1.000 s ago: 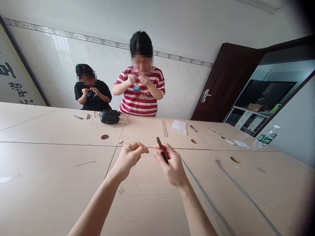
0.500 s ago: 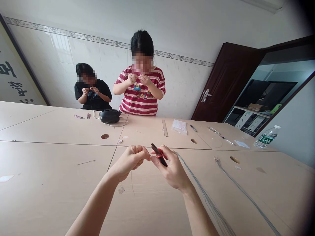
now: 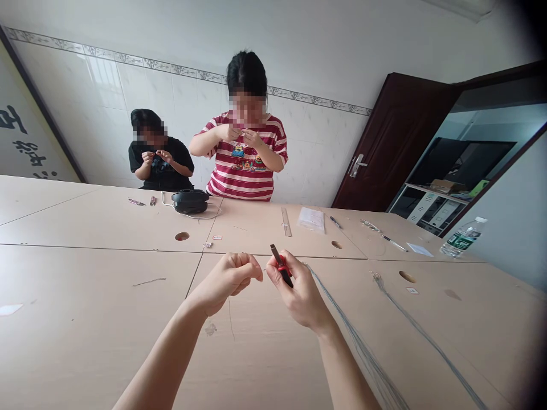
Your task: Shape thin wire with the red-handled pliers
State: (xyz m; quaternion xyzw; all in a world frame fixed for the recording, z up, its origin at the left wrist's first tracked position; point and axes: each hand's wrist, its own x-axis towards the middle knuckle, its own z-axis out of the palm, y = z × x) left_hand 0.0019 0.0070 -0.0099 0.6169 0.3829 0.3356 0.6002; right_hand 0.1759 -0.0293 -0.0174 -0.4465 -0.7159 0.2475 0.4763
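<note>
My left hand [image 3: 231, 282] is closed in a pinch at the middle of the table, with a thin strand [image 3: 231, 319] hanging down beneath it. Thumb and fingers of my right hand [image 3: 302, 293] wrap round a pair of thread snips [image 3: 280, 266] with red and black handles and a dark blade pointing up and away. A small gap separates the two hands. Just right of my right hand, a bundle of long grey cords [image 3: 352, 324] runs toward the near edge. Another cord bundle [image 3: 421, 322] lies farther right.
Across the table [image 3: 106, 347], two people [image 3: 252, 154] work with raised hands. Between us lie a black case [image 3: 190, 201] with a white cable, a ruler [image 3: 286, 222], plastic bags [image 3: 311, 220] and a pen [image 3: 335, 222]. A water bottle [image 3: 464, 238] stands at the right.
My right hand has drawn slightly right, away from my left hand, and the snips have tipped more upright. My left hand stays almost still.
</note>
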